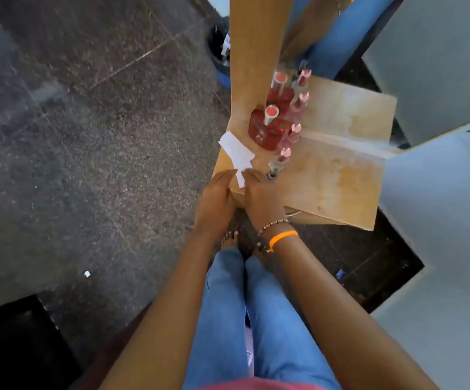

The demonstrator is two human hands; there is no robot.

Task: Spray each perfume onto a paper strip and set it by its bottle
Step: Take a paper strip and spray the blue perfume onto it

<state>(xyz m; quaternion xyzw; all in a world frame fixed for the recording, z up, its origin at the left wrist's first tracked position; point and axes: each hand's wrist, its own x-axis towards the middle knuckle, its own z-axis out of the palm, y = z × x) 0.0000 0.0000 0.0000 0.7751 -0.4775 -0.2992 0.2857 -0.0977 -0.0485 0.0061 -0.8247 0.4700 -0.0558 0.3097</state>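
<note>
Two red square perfume bottles (pixel 264 133) (pixel 280 94) stand on the wooden table (pixel 335 178) near its left edge. A row of slim pink bottles (pixel 293 133) runs beside them, ending in a small clear one (pixel 274 168) nearest me. White paper strips (pixel 236 150) lie fanned over the table's left edge. My left hand (pixel 217 198) reaches up with straight fingers that touch the lowest strip (pixel 240 180). My right hand (pixel 262 195), with bracelets at the wrist, has its fingertips curled on that same strip, next to the small bottle.
A wooden upright (pixel 256 52) rises behind the bottles. A dark bin (pixel 218 52) stands on the granite floor to the left. A white scrap (pixel 87 273) and a blue item (pixel 340 273) lie on the floor. Grey panels (pixel 439 206) close in on the right.
</note>
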